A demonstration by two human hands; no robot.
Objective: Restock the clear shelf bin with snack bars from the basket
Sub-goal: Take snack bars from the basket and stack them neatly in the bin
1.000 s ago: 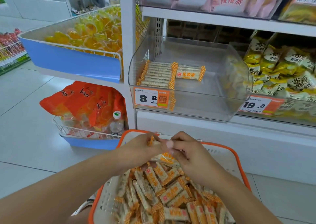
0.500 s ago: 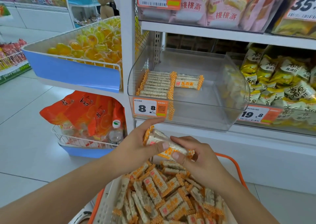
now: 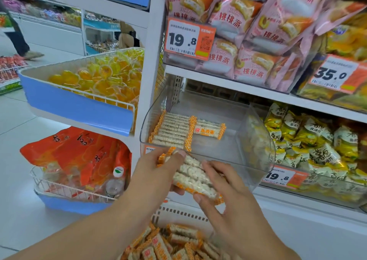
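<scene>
Both hands hold one small stack of snack bars (image 3: pixel 193 177) between them: the left hand (image 3: pixel 156 172) grips the stack's far-left end with its thumb curled over the top, and the right hand (image 3: pixel 224 190) clasps the near-right end, fingers over the top and thumb underneath. The stack is raised just in front of the lip of the clear bin (image 3: pixel 256 140), which sits directly beyond the hands and is mostly bare, with one neat row of bars (image 3: pixel 172 130) along its left side and a single bar (image 3: pixel 208 129) lying just right of that row. The basket (image 3: pixel 178 214), with plenty of bars in it, sits below and nearer than the hands. The likeliest trouble is the stack fanning apart as it goes over the lip, since the slick wrappers are only squeezed from the ends; a middle bar could slip out and drop back into the basket or onto the floor. Catching the lip would also tip the stack, and pushing in carelessly could knock the tidy row askew.
</scene>
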